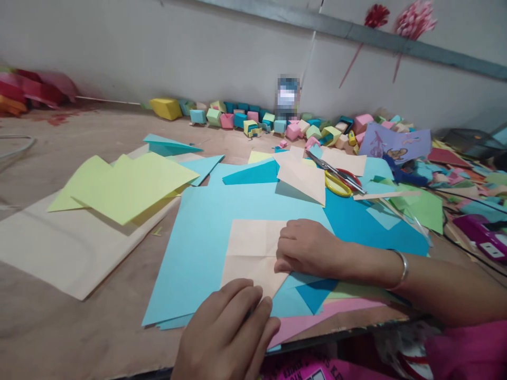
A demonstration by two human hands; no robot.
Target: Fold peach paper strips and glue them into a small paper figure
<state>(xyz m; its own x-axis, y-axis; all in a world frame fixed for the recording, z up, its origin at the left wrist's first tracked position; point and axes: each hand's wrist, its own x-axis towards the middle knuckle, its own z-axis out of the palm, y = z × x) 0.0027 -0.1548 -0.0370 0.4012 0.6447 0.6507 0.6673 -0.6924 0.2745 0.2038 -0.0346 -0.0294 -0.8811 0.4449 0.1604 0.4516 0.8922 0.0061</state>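
Observation:
A square of peach paper (246,240) with a crease running across it lies on a larger light blue sheet (190,237). My right hand (307,248) is closed at its right side, with curled fingers pressed down on the paper. At the paper's near edge is my left hand (227,332), its fingers bent together over that edge and its thumb out of sight. Blue sheets and a pink sheet (301,322) stick out beneath my right forearm. Just beyond, another peach piece (303,179) rests beside scissors with yellow and red handles (338,183).
Yellow-green sheets (130,184) lie over a large cream sheet (75,248) on the left. Small folded paper boxes (240,120) line the wall, near a blurred-out upright object (287,97). Paper scraps, cables and a magenta power strip (481,235) crowd the right.

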